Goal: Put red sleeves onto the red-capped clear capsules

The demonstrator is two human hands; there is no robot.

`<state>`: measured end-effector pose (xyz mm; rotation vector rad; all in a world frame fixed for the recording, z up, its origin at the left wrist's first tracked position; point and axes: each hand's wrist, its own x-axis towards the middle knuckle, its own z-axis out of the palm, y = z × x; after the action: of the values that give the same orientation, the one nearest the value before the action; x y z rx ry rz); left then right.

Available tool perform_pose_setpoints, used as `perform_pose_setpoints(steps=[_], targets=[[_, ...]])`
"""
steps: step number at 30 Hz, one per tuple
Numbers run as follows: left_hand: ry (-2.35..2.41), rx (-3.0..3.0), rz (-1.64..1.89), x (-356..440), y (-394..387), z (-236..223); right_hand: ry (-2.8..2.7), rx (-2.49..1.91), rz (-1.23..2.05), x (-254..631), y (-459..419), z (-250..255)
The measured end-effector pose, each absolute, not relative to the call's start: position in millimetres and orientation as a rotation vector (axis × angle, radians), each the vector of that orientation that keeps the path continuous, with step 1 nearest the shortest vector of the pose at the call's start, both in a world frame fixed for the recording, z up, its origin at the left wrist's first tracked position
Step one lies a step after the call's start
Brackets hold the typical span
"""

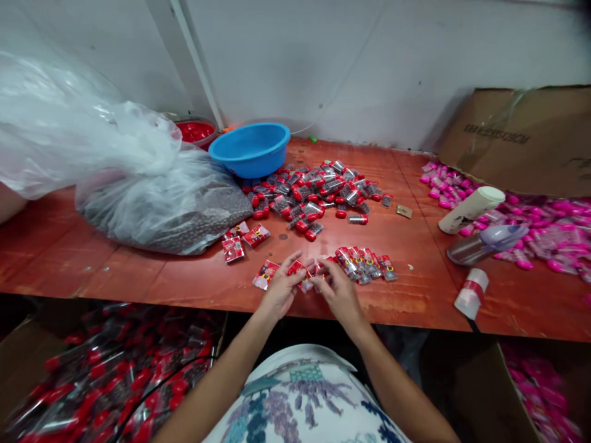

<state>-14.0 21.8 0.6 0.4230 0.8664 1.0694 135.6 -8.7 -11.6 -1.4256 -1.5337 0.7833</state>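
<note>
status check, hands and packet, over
Left hand and right hand both pinching one small red packet. Row of red packets just right. Nothing between them.

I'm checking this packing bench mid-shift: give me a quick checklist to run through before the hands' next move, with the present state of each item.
1. Both hands on one red packet: left hand, right hand: ok.
2. Packet sealed: cannot tell.
3. Row of red packets close beside the right hand: ok.
4. Pile of red-capped tubes on the table, away from its edge: ok.
5. White roll sits at the table edge: not ok.
</note>
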Motion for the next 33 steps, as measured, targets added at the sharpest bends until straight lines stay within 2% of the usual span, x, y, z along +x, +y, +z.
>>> perform_pose_setpoints(steps=[2,5,7,10,13,25,27,31,33], targets=[[0.890,0.459,1.135,-15,23,-1,-1.535,-1.316,0.877,118,-2,-12],[0.975,0.481,1.224,-24,27,-3,-1.726,-1.260,0.833,112,22,-9],[1.052,0.436,1.259,-33,30,-4,-1.946,-1.358,0.716,116,45,-5],[1.089,0.311,1.294,-44,33,-4,-2.213,-1.770,0.306,120,81,0],[1.040,0.217,1.281,-52,34,-4,-2.271,-1.916,0.204,114,106,-3],[0.967,0.001,1.324,-77,35,-2,-2.507,-1.620,0.397,88,66,-14],[0.956,0.004,1.355,-78,35,-2,-2.302,-1.562,0.532,88,48,-10],[0.953,0.041,1.388,-76,34,-2,-1.549,-1.321,1.070,85,14,-5],[0.946,0.052,1.388,-72,35,-1,-1.359,-1.250,1.224,82,3,-5]])
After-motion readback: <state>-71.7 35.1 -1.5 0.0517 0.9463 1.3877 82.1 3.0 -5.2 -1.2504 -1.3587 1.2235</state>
